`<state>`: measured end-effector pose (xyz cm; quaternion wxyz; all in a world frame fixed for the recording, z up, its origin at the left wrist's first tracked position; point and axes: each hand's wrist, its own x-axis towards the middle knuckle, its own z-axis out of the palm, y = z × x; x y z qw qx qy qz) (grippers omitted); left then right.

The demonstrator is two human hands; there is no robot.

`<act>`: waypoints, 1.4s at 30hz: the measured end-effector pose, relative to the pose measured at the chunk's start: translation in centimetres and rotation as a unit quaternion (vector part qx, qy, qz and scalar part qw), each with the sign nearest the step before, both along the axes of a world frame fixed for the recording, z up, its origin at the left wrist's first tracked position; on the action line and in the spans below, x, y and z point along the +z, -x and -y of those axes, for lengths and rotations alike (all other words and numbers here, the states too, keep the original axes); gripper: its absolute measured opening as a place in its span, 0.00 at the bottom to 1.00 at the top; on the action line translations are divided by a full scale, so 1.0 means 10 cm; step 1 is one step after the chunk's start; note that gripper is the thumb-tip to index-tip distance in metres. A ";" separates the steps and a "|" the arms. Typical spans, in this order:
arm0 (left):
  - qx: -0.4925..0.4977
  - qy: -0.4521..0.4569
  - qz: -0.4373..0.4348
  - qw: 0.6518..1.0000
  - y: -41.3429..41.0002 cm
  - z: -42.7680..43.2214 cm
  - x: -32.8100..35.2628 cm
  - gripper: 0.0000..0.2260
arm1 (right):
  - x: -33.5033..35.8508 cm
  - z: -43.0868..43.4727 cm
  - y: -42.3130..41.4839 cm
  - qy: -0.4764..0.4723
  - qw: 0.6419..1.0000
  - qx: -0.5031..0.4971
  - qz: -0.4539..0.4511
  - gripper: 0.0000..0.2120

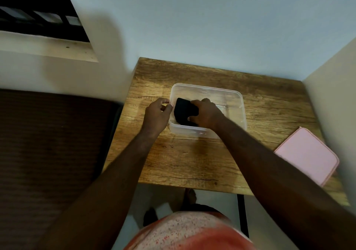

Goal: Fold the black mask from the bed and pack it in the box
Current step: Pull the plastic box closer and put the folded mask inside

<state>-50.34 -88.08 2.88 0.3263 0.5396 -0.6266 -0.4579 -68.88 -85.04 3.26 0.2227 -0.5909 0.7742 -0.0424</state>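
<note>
A clear plastic box (234, 99) stands open on the wooden table (192, 159). The folded black mask (184, 111) lies inside its left half. My right hand (206, 114) reaches into the box and grips the mask, fingers over its top edge and thumb under its near edge. My left hand (158, 113) pinches the box's left rim between curled fingers and thumb. Part of the mask is hidden under my right hand.
A pink lid (308, 155) lies flat at the table's right edge. The brown bed (48, 143) sits left of the table. Walls close in behind and to the right. A dark window (38, 14) is at upper left.
</note>
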 end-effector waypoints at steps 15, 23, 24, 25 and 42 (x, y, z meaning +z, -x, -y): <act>0.003 0.016 -0.007 1.000 0.05 -0.06 -0.02 0.09 | 0.11 0.08 -0.17 -0.053 0.990 0.129 -0.023 0.33; 0.013 0.025 -0.002 1.000 0.06 -0.05 -0.06 0.10 | 0.10 0.15 -0.31 -0.045 0.983 0.176 -0.019 0.25; 0.013 0.027 -0.002 1.000 0.06 -0.06 -0.06 0.10 | 0.09 0.17 -0.33 -0.053 0.982 0.182 -0.026 0.25; 0.013 0.027 -0.002 1.000 0.06 -0.06 -0.06 0.10 | 0.09 0.18 -0.35 -0.061 0.981 0.181 -0.031 0.25; 0.021 0.141 0.123 0.982 0.02 -0.07 0.08 0.16 | 0.20 0.05 -0.27 -0.041 0.995 0.076 0.049 0.28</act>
